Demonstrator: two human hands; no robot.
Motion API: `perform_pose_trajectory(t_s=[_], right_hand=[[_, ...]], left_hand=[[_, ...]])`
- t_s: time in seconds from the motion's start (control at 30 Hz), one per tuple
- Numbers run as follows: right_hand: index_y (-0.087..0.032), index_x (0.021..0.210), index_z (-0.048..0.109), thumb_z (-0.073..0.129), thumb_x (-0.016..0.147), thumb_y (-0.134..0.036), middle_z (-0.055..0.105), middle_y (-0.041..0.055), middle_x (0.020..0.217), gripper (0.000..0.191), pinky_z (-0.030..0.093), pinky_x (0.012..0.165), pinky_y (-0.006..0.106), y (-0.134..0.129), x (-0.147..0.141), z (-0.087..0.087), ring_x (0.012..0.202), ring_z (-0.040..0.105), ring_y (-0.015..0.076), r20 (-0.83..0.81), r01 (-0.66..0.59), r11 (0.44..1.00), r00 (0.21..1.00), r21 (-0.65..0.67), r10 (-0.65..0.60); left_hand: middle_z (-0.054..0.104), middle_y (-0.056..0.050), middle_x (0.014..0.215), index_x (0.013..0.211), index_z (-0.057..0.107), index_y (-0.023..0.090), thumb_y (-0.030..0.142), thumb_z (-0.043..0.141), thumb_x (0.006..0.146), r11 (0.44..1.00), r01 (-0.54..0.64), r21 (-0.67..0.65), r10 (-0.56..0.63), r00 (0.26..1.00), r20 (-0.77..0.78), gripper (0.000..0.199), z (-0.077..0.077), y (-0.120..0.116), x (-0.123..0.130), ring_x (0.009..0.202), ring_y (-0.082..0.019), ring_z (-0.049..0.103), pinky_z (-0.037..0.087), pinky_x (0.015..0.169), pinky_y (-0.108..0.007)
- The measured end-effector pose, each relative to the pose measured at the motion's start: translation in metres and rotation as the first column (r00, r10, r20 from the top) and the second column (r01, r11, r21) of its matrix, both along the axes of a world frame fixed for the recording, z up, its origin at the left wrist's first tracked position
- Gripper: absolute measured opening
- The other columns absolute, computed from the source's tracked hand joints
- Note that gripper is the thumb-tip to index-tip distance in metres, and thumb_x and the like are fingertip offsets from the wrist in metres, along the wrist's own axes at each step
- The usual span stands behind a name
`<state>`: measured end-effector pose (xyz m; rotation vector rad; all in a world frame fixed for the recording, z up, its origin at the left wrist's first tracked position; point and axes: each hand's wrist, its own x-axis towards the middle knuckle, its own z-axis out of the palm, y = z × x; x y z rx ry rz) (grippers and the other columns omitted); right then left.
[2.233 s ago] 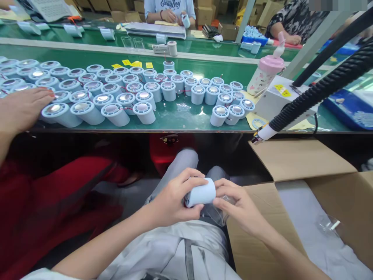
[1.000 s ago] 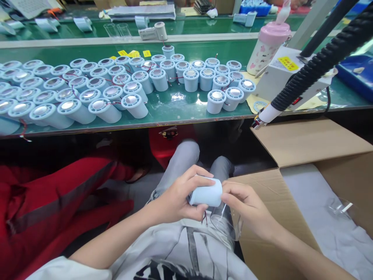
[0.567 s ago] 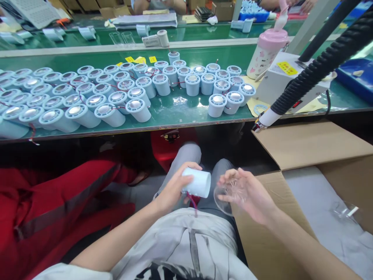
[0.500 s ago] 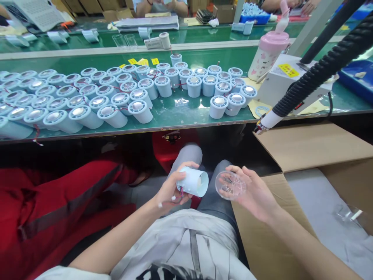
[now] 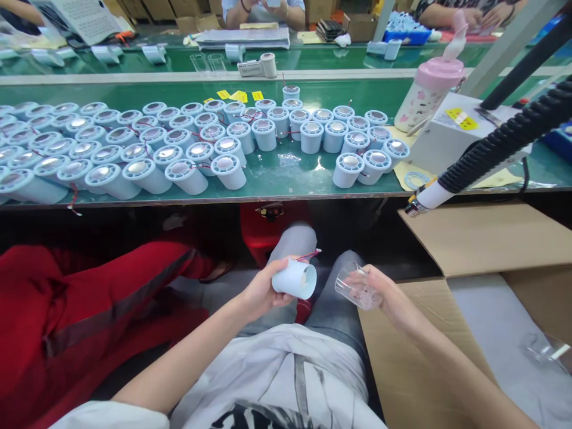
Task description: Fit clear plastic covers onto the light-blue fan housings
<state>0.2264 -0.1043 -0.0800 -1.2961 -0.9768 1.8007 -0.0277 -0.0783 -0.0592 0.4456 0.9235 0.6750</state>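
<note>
My left hand (image 5: 263,287) is wrapped round a light blue cylinder (image 5: 292,279), its hollow end tilted toward the right. Red wires with a small white plug (image 5: 313,254) stick out above it. To the right, my right hand (image 5: 379,289) grips a clear plastic cup (image 5: 357,287) by its base, the rim facing left. A gap separates cup and cylinder, both held over my lap. On the green table (image 5: 286,179) stand many similar light blue cylinders (image 5: 227,171) with round metallic tops.
An open cardboard box (image 5: 420,339) with a clear cup (image 5: 543,348) inside is at my right. A black hose tool (image 5: 426,196) hangs over the table edge, near a pink-lidded bottle (image 5: 424,89). A person in red trousers (image 5: 120,298) sits at left; others work across.
The cylinder has turned in my left hand, its wires now above instead of below. The clear cup has rotated from base-on to side-on. The whole view has shifted slightly.
</note>
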Motion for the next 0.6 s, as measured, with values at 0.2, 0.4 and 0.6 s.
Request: perform_pose_trajectory(t_s=[0.2, 0.4, 0.6], right_hand=[[-0.028, 0.113, 0.050, 0.042, 0.095, -0.037, 0.054, 0.0070, 0.124, 0.021, 0.052, 0.082, 0.035, -0.011, 0.001, 0.014, 0.100, 0.060, 0.0207, 0.372, -0.300, 0.831, 0.920, 0.468, 0.123], [-0.026, 0.137, 0.045, 0.046, 0.092, -0.027, 0.039, 0.0159, 0.139, 0.045, 0.052, 0.087, 0.046, -0.014, -0.008, 0.013, 0.115, 0.052, 0.0305, 0.810, -0.641, 0.540, 0.568, 0.545, -0.144], [-0.022, 0.101, 0.066, 0.052, 0.088, -0.024, 0.037, 0.0141, 0.141, 0.020, 0.053, 0.082, 0.048, -0.014, -0.013, 0.018, 0.112, 0.053, 0.0318, 0.855, -0.647, 0.665, 0.519, 0.374, 0.025]], left_hand=[[0.053, 0.000, 0.062, 0.085, 0.056, 0.014, 0.042, 0.056, 0.074, 0.977, 0.191, 0.099, -0.180, 0.978, -0.106, 0.031, -0.002, 0.003, 0.001, 0.048, -0.008, 0.047, 0.028, 0.037, -0.015], [0.058, -0.002, 0.076, 0.092, 0.062, 0.014, 0.040, 0.055, 0.081, 0.865, 0.439, 0.244, -0.363, 0.882, -0.301, 0.029, 0.004, 0.008, 0.013, 0.057, -0.009, 0.048, 0.034, 0.044, -0.018], [0.055, -0.003, 0.096, 0.097, 0.067, 0.022, 0.032, 0.060, 0.085, 0.461, 0.668, 0.584, -0.125, 0.700, -0.703, 0.018, 0.021, 0.004, 0.023, 0.088, -0.015, 0.055, 0.042, 0.083, -0.029]])
